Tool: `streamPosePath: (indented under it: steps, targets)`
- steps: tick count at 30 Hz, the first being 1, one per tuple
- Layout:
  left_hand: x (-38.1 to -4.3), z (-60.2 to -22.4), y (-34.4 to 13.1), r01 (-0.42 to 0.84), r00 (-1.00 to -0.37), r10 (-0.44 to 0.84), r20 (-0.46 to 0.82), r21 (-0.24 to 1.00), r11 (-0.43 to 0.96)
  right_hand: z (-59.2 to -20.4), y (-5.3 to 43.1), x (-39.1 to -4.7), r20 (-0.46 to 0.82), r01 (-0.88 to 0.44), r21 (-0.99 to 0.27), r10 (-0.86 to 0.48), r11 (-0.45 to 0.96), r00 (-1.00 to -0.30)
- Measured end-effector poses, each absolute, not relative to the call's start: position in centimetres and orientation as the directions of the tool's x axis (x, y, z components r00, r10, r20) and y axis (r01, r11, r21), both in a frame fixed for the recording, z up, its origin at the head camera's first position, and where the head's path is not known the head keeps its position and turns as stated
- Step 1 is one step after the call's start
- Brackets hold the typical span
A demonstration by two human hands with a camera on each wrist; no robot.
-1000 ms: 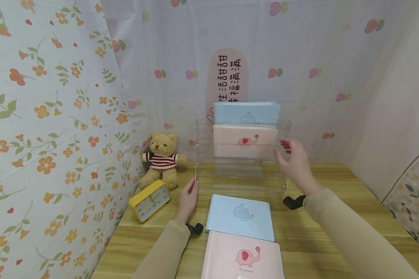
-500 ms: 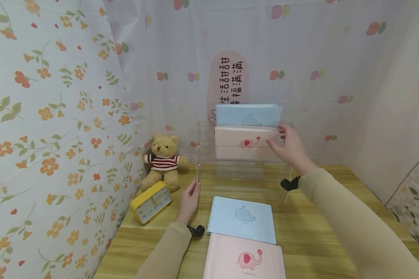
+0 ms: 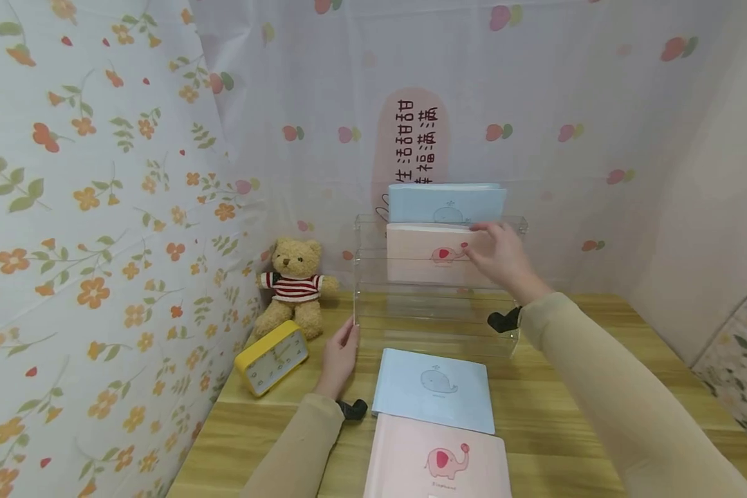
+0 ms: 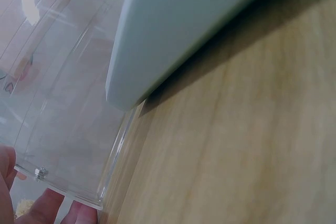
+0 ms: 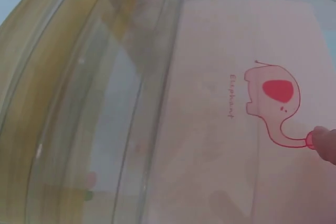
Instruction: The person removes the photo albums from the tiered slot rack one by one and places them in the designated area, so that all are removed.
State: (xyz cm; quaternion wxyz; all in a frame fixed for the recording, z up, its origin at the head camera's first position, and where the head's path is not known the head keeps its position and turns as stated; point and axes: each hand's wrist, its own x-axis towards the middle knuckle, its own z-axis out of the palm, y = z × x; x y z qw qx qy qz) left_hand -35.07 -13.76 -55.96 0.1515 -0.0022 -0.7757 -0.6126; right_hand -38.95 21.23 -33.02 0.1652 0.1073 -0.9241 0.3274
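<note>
A clear stepped rack (image 3: 357, 277) stands on the table. My left hand (image 3: 339, 356) grips its lower left edge; in the left wrist view, thumb and fingers (image 4: 44, 207) lie on either side of the clear panel. A pink book (image 3: 413, 256) with an elephant on its cover leans in a middle tier. My right hand (image 3: 504, 259) pinches its upper right corner, thumb (image 5: 326, 145) on the front by the elephant's trunk, other fingers over the top edge. Behind it, in the back tier, stands a blue whale book (image 3: 423, 203).
Another blue whale book (image 3: 436, 387) lies flat before the rack. Nearer me lies a second pink elephant book (image 3: 404, 449), cut off by the frame. On the left sit a teddy bear (image 3: 295, 287) and a yellow clock (image 3: 272, 358). Patterned cloth (image 3: 317, 69) hangs behind the table.
My right hand has moved left from beside the rack onto the pink book's upper right corner and taken hold of it. The left hand stays on the rack's edge.
</note>
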Motion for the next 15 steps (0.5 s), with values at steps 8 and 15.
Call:
streamPosePath:
  steps: [8,15]
  targets:
    - [-35.1,-56.3,-13.7,0.147,-0.964,-0.18,0.196,0.956,0.254,-32.8,20.5,-39.7,0.346,-0.284,-0.585,-0.083,0.76,-0.935]
    - [-35.3,-56.2,-13.7,0.17,-0.953,-0.194,0.233,0.941,0.292,-32.7,19.9,-39.5,0.334,-0.223,-0.71,0.041,0.668,-0.942]
